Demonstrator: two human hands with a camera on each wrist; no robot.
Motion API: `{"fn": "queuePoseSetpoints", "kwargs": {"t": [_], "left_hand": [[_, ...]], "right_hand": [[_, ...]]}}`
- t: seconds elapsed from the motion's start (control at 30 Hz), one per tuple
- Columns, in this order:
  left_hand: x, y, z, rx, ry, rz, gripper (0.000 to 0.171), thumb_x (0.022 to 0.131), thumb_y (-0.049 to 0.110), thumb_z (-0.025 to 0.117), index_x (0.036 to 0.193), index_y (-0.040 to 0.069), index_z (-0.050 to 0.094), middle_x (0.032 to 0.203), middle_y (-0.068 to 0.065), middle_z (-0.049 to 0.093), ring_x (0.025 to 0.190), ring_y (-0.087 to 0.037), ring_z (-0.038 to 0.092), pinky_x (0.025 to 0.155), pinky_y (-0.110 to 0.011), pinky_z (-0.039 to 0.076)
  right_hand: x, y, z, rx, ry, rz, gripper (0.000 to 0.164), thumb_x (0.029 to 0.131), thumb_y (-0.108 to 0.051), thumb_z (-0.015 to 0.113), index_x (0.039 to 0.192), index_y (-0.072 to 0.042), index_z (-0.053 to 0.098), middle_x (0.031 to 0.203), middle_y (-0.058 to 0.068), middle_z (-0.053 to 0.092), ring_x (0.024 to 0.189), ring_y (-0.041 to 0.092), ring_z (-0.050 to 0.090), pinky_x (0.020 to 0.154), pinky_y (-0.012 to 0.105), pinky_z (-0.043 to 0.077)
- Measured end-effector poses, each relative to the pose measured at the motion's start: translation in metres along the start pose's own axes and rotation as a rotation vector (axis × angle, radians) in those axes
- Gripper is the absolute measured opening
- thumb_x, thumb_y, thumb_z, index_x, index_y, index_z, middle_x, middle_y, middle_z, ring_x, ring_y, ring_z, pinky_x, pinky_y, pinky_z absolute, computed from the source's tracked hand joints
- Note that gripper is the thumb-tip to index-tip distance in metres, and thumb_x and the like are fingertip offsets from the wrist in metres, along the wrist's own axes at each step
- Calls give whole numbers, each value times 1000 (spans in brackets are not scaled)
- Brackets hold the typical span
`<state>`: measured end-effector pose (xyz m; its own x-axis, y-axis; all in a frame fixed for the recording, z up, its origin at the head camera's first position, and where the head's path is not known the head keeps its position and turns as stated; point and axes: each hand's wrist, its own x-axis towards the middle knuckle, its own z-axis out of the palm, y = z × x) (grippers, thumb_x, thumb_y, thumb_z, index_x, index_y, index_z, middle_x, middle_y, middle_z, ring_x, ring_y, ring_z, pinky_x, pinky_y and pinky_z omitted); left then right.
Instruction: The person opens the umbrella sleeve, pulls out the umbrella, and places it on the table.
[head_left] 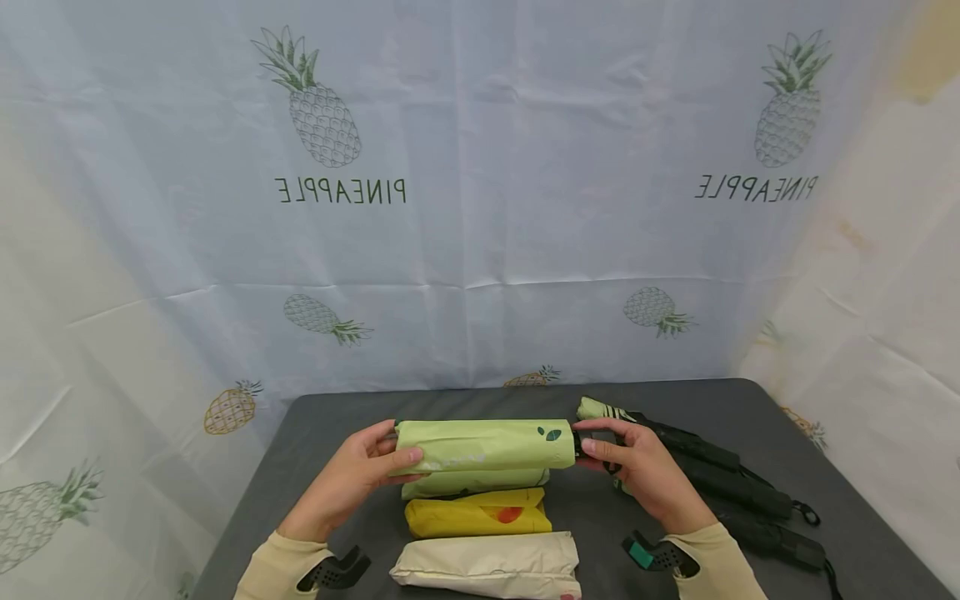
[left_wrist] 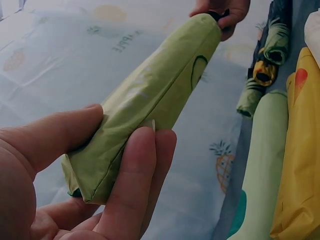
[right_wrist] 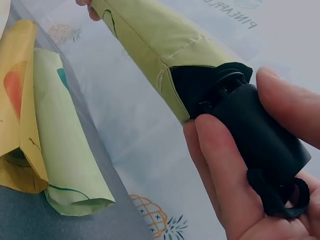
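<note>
A folded umbrella with a black handle (right_wrist: 265, 132) and a wrist loop (right_wrist: 280, 200) sits inside a light green sleeve (head_left: 483, 443). The sleeve hides all but its handle end. My left hand (head_left: 360, 471) pinches the sleeve's far-left end between thumb and fingers. My right hand (head_left: 645, 467) grips the handle, which sticks out of the sleeve's open end. Both hold it level above the table. Beneath it lie another light green sleeve (head_left: 480, 482), a yellow sleeve (head_left: 450, 518) with a red patch, and a cream sleeve (head_left: 487, 565).
Several folded black umbrellas (head_left: 735, 483) lie aslant at the table's right, their rolled ends green or yellow. The dark grey table (head_left: 330, 417) ends at a white pineapple-print curtain (head_left: 480, 233) behind and at the sides.
</note>
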<state>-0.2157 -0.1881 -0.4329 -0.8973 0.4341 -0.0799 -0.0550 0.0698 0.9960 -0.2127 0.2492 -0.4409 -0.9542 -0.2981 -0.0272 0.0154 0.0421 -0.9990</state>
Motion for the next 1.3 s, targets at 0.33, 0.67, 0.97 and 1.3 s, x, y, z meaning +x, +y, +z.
{"fn": "queuePoseSetpoints", "kwargs": {"t": [0.33, 0.67, 0.97, 1.3], "left_hand": [[-2, -1, -1, -7, 4, 10, 71, 108, 19, 70, 166, 1, 34, 153, -22, 61, 126, -23, 72, 112, -58, 56], [-6, 1, -3, -12, -6, 21, 76, 109, 20, 68, 169, -2, 25, 157, -28, 55, 129, -24, 71, 113, -57, 56], [-6, 2, -6, -3, 10, 30, 74, 110, 21, 67, 167, -4, 27, 157, -28, 54, 127, -22, 71, 113, -56, 56], [-4, 1, -9, 25, 28, 34, 70, 109, 22, 67, 165, -4, 33, 156, -27, 57, 125, -19, 73, 109, -47, 60]], "right_hand": [[0, 0, 0, 120, 15, -4, 31, 112, -19, 60, 139, -9, 71, 133, -9, 67, 118, 9, 73, 106, 45, 62], [-4, -1, -5, 172, 40, -7, 27, 114, -17, 57, 128, -21, 79, 133, -6, 64, 109, 12, 75, 98, 35, 65], [-6, -1, -11, 187, 23, -33, 30, 115, -17, 54, 132, -20, 79, 135, -15, 67, 115, 11, 74, 100, 36, 65], [-7, 0, -16, 219, 18, -53, 31, 115, -15, 53, 135, -14, 77, 137, -14, 66, 117, 12, 73, 97, 34, 65]]}}
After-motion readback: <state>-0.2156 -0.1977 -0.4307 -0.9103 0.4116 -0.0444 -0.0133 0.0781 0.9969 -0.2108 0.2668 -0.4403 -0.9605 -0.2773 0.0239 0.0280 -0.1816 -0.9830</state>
